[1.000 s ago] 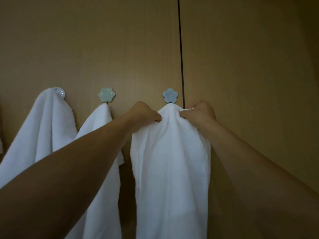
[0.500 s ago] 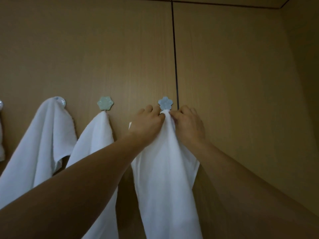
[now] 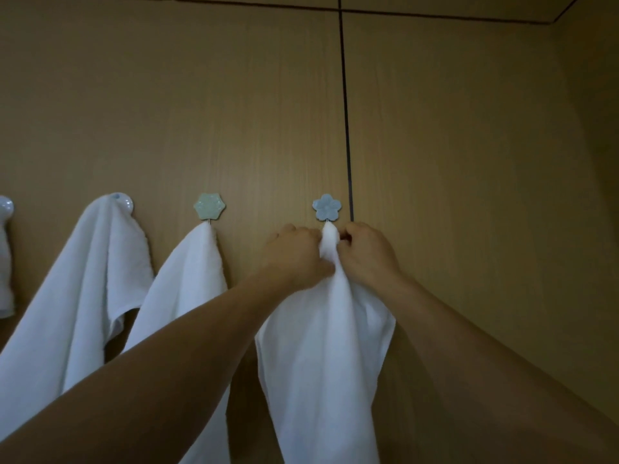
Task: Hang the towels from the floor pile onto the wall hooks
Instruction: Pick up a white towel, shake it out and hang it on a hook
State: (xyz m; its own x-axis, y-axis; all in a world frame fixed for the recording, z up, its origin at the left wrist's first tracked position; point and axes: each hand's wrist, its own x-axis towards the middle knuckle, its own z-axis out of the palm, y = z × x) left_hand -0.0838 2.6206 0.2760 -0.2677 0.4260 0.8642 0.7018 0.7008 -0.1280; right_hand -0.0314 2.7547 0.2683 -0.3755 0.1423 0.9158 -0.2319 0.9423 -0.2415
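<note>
Four hooks on a wood-panel wall (image 3: 469,195), itemised from nine o'clock to three.

1. Edge hook (image 3: 5,207), white, partly cut off by the frame, with pale cloth below it.
2. Round white hook (image 3: 123,200), with the first towel (image 3: 77,296) draped over it.
3. Green flower hook (image 3: 209,205), with the second towel (image 3: 187,296) hung by its peak.
4. Blue flower hook (image 3: 327,206), with the third towel (image 3: 325,363) at its six o'clock. The bunched peak touches the prong; whether it has caught cannot be told.

The left hand (image 3: 294,259) pinches the peak from nine o'clock, and the right hand (image 3: 365,254) from three.

Handling, as judged: soft, limp, light terry that is not slippery. It is best held at the bunched top, close under the hook.
</note>
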